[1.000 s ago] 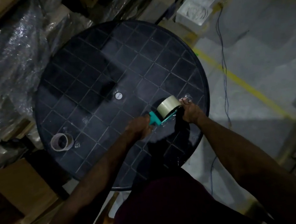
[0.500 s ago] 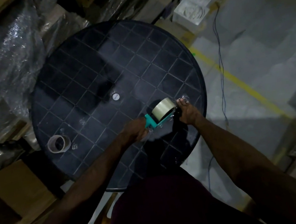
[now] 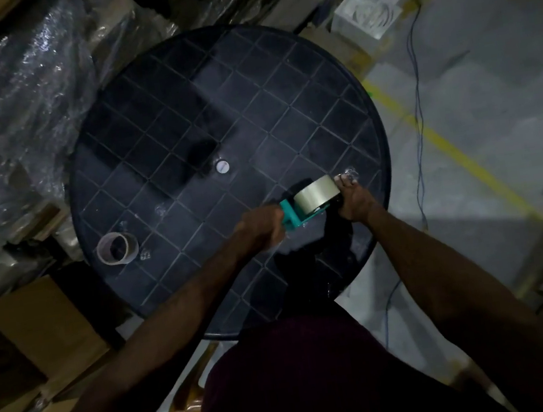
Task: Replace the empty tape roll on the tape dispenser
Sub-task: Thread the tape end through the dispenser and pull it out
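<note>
Left hand [image 3: 259,226] closed around green tape dispenser [image 3: 290,217] handle; right hand [image 3: 354,200] gripped its front, beside full tape roll [image 3: 317,194]; empty core [image 3: 117,248] well left on table [image 3: 182,114].

Over a round black table [image 3: 181,107] with a diamond grid top, the left hand [image 3: 259,230] is closed around the handle of a teal tape dispenser [image 3: 290,215]. A full roll of tape [image 3: 316,193] sits on the dispenser. The right hand [image 3: 354,200] grips the dispenser's far end, perhaps at the loose tape, though it is too dark to tell. An empty cardboard core [image 3: 117,248] lies on the table's left edge, well apart
</note>
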A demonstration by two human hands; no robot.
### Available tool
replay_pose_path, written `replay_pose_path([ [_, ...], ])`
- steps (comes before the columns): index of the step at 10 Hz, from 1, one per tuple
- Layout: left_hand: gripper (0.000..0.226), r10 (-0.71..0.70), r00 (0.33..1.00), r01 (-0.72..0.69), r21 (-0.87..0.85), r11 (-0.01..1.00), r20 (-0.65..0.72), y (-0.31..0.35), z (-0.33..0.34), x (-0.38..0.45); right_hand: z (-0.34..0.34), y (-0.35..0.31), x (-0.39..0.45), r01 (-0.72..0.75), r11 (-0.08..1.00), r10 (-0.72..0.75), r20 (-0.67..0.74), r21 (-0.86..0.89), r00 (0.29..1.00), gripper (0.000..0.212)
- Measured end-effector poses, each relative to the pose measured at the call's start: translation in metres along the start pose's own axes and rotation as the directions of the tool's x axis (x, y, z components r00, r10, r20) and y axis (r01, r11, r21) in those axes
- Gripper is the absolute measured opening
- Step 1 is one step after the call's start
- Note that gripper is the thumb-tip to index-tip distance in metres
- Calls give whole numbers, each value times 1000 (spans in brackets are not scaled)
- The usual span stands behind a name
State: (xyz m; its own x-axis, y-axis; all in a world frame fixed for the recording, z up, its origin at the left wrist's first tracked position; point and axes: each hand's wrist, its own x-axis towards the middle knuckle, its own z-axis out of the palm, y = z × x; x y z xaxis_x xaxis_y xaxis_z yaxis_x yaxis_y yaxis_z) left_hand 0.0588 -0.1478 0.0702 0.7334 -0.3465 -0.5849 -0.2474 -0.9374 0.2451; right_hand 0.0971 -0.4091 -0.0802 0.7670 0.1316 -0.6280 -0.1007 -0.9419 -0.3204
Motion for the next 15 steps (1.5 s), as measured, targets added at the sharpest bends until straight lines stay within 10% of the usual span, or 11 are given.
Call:
replay_pose_path([
  [3, 45, -7, 988, -7, -90, 996, -153, 14, -27, -4, 1, 5, -3, 16, 996, -13, 25, -91, 1000, 89],
  [5, 36, -60, 998, 60, -14, 998, -23, -4, -3, -17, -15, -18, -21, 15, 998, -13, 30, -54, 999, 85],
  [7, 35, -129, 971, 68, -286, 956, -201, -15, -29, -21, -12, -21, -24, -26, 998, 27, -17, 51, 999, 82],
  [8, 30, -224, 949, 21, -666, 745, -221, -8, -43, -33, -8, -15, -21, -37, 999, 37, -16, -2, 999, 84],
  [10, 22, -373, 925, 53, -998, -42, 65, -15, -18, -52, -17, -16, -11, -34, 999, 35, 67, -18, 997, 93],
  [13, 33, -359, 879, 156, -901, -404, 313, -48, 56, -82, 41, -110, -74, 49, 886, 65, -226, 462, 972, 19],
  [15, 19, -224, 929, 92, -772, -629, 294, -50, 50, -105, 67, -202, -122, -79, 465, -10, 94, 882, 996, 25],
])
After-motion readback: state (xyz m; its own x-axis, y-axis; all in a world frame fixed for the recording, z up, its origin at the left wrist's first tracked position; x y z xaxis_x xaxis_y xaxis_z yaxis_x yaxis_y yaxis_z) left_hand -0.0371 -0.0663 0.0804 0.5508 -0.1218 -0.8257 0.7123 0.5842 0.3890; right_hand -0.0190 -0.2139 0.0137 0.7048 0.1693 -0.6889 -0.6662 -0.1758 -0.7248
